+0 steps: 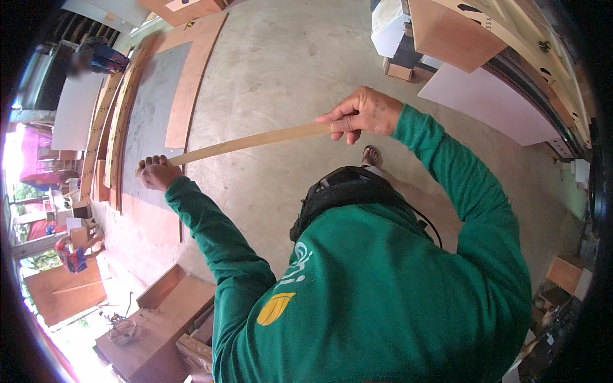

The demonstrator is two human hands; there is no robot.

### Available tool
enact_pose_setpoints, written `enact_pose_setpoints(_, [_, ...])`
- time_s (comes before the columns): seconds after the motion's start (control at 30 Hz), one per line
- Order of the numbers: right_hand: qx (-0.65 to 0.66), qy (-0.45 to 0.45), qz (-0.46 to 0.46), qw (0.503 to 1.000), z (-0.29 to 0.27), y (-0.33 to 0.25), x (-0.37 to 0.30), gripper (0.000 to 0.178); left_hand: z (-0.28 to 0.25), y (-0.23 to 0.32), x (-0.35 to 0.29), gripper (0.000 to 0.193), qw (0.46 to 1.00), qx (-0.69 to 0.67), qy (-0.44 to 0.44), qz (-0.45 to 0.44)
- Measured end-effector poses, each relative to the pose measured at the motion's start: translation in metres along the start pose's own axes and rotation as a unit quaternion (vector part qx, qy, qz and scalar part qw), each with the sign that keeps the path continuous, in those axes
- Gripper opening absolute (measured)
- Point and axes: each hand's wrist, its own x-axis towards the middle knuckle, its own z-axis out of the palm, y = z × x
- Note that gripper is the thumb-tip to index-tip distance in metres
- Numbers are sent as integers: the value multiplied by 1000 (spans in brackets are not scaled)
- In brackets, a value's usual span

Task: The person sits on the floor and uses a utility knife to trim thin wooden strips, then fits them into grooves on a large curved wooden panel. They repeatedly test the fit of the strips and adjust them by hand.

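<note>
A long, thin wooden strip point(255, 142) stretches between my two hands above the concrete floor. My left hand point(156, 173) is closed around its left end, out at arm's length, with the fingers curled over it. At the other end, my right hand point(364, 115) pinches the strip between thumb and fingers, a little higher in the picture. Beyond my left hand lies a dark grey sheet point(153, 108) beside a brown plywood panel point(195, 83).
Long timber beams point(124, 121) lie along the left. Wooden boxes point(453, 32) and a white panel point(491, 102) stand at the right. A brown bench point(147, 332) with cables is at lower left. One person point(105, 57) is at far left, another point(73, 255) below.
</note>
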Motion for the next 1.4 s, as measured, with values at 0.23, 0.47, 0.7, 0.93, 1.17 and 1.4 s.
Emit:
enact_pose_setpoints(0.23, [-1, 27, 8, 1000, 1, -3, -3, 32, 45, 23, -12, 15, 992, 110, 32, 58])
enact_pose_setpoints(0.47, [-37, 65, 15, 997, 13, -33, -18, 19, 130, 147, -66, 18, 973, -229, 9, -22])
enact_pose_setpoints(0.7, [-317, 178, -286, 887, 41, -70, -62, 8, 118, 294, -99, 27, 825, -530, -196, 5])
enact_pose_setpoints(0.93, [-346, 229, -396, 819, 55, -80, -79, 15, 78, 352, -108, 19, 804, -527, -225, 157])
enact_pose_setpoints(1.17, [-303, 198, -369, 856, 59, -53, -51, 5, 28, 261, -75, 28, 922, -327, -184, 93])
enact_pose_setpoints(1.4, [-221, 131, -312, 915, 63, -49, -44, 8, -22, 243, -44, 28, 886, -390, -238, 81])
